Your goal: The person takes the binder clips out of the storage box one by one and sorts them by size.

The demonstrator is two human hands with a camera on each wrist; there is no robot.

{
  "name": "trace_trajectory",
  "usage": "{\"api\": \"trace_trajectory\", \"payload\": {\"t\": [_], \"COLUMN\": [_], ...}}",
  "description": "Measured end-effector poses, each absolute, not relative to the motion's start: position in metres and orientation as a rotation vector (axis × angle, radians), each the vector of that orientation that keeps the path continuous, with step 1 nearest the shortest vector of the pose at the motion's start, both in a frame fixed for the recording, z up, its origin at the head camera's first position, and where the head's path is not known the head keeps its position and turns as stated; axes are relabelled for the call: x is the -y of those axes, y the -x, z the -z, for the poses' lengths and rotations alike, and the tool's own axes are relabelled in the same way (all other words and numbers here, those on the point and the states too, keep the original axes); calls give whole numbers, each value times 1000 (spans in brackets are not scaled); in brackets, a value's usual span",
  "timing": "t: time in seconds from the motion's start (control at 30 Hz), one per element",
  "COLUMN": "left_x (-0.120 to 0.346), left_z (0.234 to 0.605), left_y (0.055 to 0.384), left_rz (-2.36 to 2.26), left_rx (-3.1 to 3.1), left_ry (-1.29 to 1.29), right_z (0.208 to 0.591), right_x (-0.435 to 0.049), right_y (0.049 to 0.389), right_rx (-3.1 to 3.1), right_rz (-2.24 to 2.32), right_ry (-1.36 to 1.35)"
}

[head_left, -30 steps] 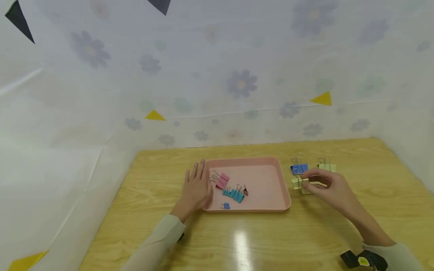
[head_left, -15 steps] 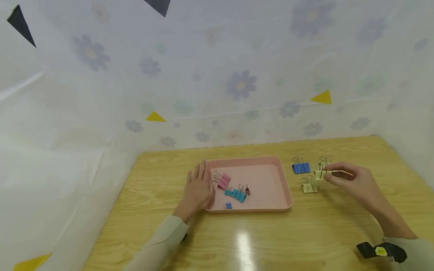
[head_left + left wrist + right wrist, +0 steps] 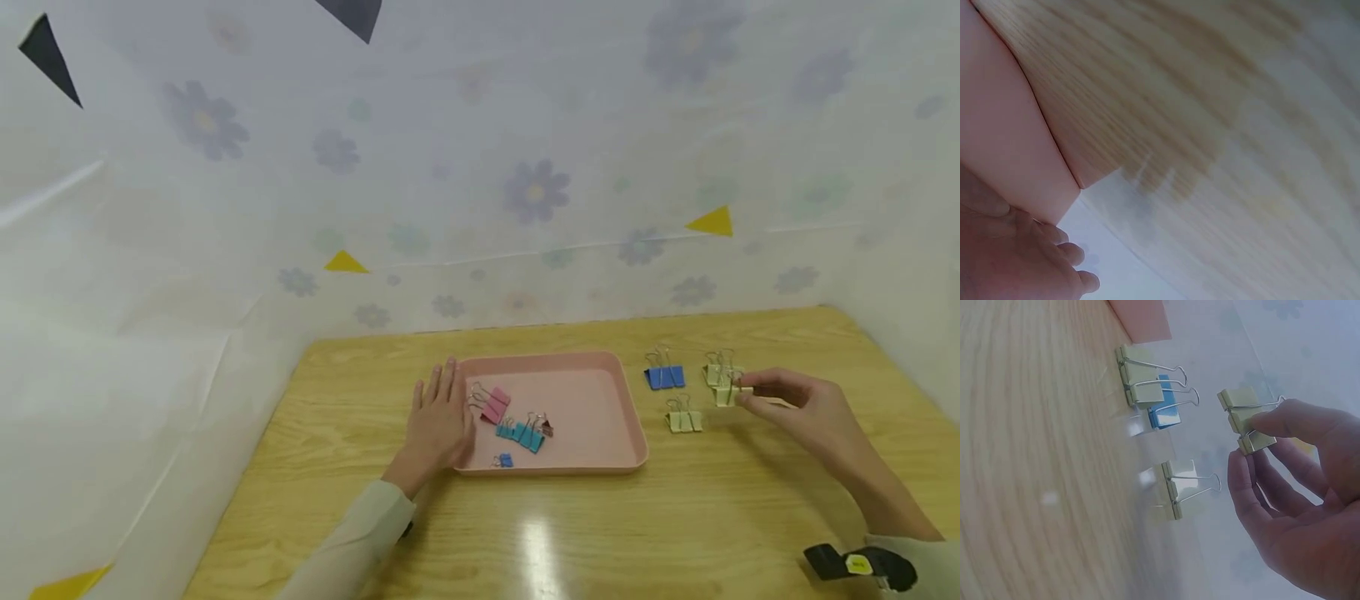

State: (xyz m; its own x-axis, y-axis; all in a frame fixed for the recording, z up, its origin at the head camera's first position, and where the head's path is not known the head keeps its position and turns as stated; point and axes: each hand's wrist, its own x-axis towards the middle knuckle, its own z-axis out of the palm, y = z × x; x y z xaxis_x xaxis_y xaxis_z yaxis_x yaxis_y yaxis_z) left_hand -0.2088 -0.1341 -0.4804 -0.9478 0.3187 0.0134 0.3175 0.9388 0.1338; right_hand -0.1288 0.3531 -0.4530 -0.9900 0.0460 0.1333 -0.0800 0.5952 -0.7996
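Note:
My right hand [image 3: 806, 417] pinches a pale yellow binder clip [image 3: 1238, 406] between thumb and fingers, held above the table in the right wrist view. In the head view this clip overlaps another pale yellow binder clip [image 3: 711, 375] standing behind it. A third yellow binder clip [image 3: 684, 422] and a blue binder clip [image 3: 665, 377] stand on the table to the left. My left hand [image 3: 437, 427] lies with straight fingers along the left side of a pink tray [image 3: 592, 425]. The left wrist view shows that hand beside the tray's outer wall [image 3: 1010, 125].
Inside the tray lie a pink binder clip [image 3: 495, 405], a teal binder clip [image 3: 529, 438] next to a smaller teal one [image 3: 506, 430], a small blue one [image 3: 506, 460] and a small dark brownish one [image 3: 547, 428]. A flowered sheet [image 3: 480, 167] hangs behind the wooden table [image 3: 585, 525].
My right hand has carried the yellow binder clip rightward from in front of the blue one to near the back yellow one. My left hand stays at the tray.

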Motion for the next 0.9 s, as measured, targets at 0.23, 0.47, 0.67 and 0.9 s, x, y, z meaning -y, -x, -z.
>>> {"api": "trace_trajectory", "payload": {"t": [0.23, 0.47, 0.67, 0.9], "left_x": [132, 132, 133, 135], "left_z": [475, 474, 475, 482], "left_y": [209, 208, 207, 208], "left_rz": [-219, -227, -256, -230], "left_rx": [-3116, -3119, -3117, -3123], "left_ry": [-523, -528, -532, -533], "right_z": [457, 469, 478, 483], "right_x": [-364, -370, -376, -378], "right_y": [128, 128, 129, 129], "right_rx": [2697, 2682, 2707, 2770], "right_rz": [-1341, -1393, -1374, -1328], "right_ry": [-9, -42, -53, -20]}}
